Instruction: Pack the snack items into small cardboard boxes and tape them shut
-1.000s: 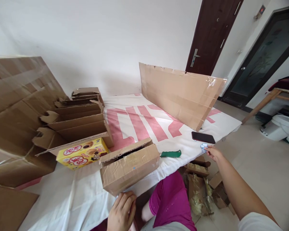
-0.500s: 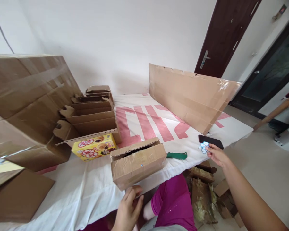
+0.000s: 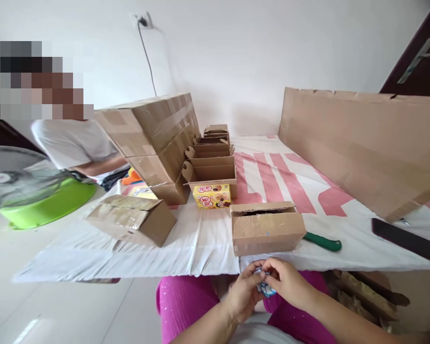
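Just over my lap, a small white-and-blue cut-out piece (image 3: 267, 287) is held between both hands; its exact kind is unclear. My left hand (image 3: 246, 294) curls around it from the left, fingers closed. From the right, my right hand (image 3: 284, 282) pinches it with thumb and fingers. A cardboard box (image 3: 268, 231) with a narrow gap along its top stands at the table edge, just beyond my hands. Behind its right end lies a green handle (image 3: 324, 241), partly hidden by the box. A yellow snack box (image 3: 211, 196) sits to the left of the cardboard box.
Several open cardboard boxes (image 3: 215, 169) line up beside a tall carton stack (image 3: 150, 143). Another box (image 3: 134, 217) lies at left, near a green fan (image 3: 50, 203) and a person in a pale shirt (image 3: 68, 143). A phone (image 3: 408, 239) and large cardboard panel (image 3: 361, 143) are at right.
My right hand has brought the white-and-blue piece from beside the phone to my lap, where my left hand has joined it. The view has turned left, showing the fan and the person.
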A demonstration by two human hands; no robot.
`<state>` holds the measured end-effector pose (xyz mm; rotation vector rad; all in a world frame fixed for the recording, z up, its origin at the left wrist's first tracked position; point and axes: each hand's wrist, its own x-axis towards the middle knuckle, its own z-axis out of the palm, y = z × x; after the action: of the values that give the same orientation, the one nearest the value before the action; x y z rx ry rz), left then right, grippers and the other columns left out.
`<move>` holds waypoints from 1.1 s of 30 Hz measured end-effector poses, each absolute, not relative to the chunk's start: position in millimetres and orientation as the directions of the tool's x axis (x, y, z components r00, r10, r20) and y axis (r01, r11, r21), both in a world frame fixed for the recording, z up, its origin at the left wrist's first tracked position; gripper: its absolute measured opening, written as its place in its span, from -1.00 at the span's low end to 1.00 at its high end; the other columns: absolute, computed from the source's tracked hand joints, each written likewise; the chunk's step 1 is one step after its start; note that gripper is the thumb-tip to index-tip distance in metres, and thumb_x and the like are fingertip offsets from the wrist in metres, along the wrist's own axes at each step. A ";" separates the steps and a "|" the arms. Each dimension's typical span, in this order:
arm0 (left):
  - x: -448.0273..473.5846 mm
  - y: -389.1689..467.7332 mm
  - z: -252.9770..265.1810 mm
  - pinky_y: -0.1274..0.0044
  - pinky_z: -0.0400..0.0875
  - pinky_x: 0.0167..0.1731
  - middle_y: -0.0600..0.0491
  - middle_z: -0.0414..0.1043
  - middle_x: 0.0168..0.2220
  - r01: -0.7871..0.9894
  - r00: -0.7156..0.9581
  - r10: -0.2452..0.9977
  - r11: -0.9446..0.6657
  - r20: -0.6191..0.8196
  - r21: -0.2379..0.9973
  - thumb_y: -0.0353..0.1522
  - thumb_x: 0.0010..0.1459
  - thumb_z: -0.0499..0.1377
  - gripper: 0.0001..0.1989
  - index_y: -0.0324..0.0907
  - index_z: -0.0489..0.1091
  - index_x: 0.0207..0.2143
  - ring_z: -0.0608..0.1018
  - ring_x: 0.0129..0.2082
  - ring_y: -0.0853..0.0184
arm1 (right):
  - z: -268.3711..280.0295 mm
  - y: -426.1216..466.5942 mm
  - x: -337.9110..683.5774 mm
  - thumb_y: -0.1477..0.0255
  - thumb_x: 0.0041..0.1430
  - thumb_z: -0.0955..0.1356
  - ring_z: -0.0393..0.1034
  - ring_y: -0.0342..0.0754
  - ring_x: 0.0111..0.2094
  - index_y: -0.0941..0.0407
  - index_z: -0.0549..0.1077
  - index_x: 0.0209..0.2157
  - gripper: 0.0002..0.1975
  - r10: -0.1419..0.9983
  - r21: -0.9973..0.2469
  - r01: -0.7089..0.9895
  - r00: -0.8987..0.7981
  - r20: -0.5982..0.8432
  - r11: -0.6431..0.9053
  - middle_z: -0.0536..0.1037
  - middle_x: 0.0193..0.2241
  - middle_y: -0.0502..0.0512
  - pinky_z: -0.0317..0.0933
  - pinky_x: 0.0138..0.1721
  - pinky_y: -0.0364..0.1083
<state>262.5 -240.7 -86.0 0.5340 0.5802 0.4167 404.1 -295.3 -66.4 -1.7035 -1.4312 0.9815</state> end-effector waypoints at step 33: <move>35.6 -24.2 65.2 0.62 0.43 -0.41 0.09 0.39 -0.23 -0.083 -0.279 0.937 -0.240 0.209 0.967 -0.55 -0.23 0.29 -0.51 -0.14 0.30 -0.17 0.47 -0.38 0.45 | -113.8 -272.2 430.6 0.43 0.19 0.32 0.58 -0.07 -0.30 0.00 0.51 -0.23 -0.85 0.785 -0.480 0.775 -0.034 0.618 0.411 0.63 -0.31 0.07 0.43 -0.26 -0.26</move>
<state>35.6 -24.2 65.2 1.1452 1.1990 1.6348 430.6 -272.2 -113.8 -1.3506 -1.7897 0.0152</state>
